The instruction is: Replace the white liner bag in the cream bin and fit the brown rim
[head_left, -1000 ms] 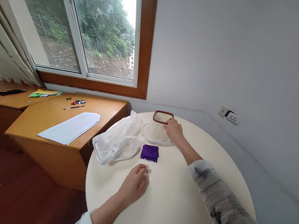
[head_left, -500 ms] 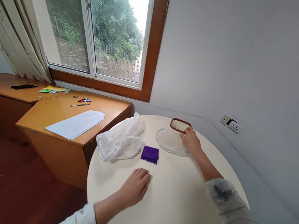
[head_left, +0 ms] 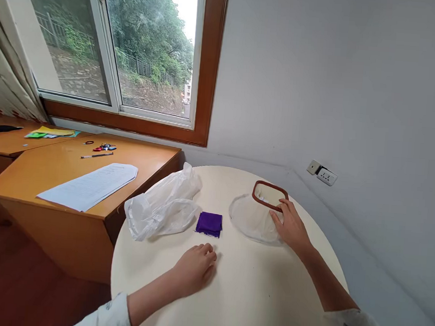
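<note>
My right hand point(head_left: 291, 228) rests on a white cloth point(head_left: 248, 220) stretched under a brown rounded-rectangle hoop point(head_left: 270, 195); its fingers lie on the cloth and touch the hoop's near edge. My left hand point(head_left: 194, 267) lies palm down on the round cream table point(head_left: 252, 296), fingers loosely curled, holding nothing. A folded purple cloth point(head_left: 208, 223) sits just beyond it. A crumpled white plastic bag point(head_left: 163, 209) lies left of the purple cloth.
A wooden desk point(head_left: 69, 171) stands left of the table with a white paper sheet point(head_left: 87, 185), a pen point(head_left: 96, 155) and small items. A window is behind it. A wall socket point(head_left: 324, 175) sits on the grey wall at right.
My right hand has slid the hoop and white cloth to the right and nearer to me along the table. My left hand has stayed in place.
</note>
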`<state>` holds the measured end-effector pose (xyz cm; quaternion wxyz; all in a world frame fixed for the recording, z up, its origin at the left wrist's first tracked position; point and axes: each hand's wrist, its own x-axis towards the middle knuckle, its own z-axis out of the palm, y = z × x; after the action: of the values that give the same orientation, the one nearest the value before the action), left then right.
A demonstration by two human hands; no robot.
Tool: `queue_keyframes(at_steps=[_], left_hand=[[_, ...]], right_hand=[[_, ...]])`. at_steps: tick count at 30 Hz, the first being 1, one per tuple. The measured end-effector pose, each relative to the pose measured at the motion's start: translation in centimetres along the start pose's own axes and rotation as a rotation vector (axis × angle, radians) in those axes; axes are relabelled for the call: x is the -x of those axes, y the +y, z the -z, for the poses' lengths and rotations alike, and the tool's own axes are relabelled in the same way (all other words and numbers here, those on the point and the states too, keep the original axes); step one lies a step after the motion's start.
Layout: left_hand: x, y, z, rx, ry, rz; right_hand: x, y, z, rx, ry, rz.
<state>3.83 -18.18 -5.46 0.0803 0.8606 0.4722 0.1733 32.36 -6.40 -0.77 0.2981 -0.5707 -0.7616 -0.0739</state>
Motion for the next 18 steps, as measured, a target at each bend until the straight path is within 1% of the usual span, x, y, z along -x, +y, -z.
queue_keyframes(at_steps=[2, 4, 6, 8, 10, 12, 15, 18], left_hand=[[-0.9, 0.0, 0.4, 0.087, 0.032, 0.009], [-1.8, 0.1, 0.6, 0.19, 0.092, 0.025], [-2.7, 0.0, 0.5, 0.312, 0.157, 0.046], [-3.6, -0.1, 0.1, 0.436, 0.191, 0.068], [-4.4, -0.4, -0.5, 0.547, 0.177, 0.101], [-5.1, -0.7, -1.2, 0.636, 0.142, 0.119], [-5.8, -0.8, -1.9, 0.706, 0.127, 0.067], [-6.2, -0.5, -2.2, 0.74, 0.127, 0.009]], right_hand=[[1.4, -0.8, 0.7, -0.031, 0.021, 0.021], [2.8, -1.6, 1.5, -0.069, 0.026, 0.049], [4.2, -2.5, 2.2, -0.111, 0.015, 0.071], [5.6, -3.2, 2.9, -0.151, -0.01, 0.077], [6.8, -3.7, 3.6, -0.184, -0.038, 0.088], [7.7, -3.9, 4.1, -0.215, -0.068, 0.133], [8.3, -4.1, 4.7, -0.228, -0.088, 0.246], [8.3, -4.4, 5.4, -0.17, -0.045, 0.346]])
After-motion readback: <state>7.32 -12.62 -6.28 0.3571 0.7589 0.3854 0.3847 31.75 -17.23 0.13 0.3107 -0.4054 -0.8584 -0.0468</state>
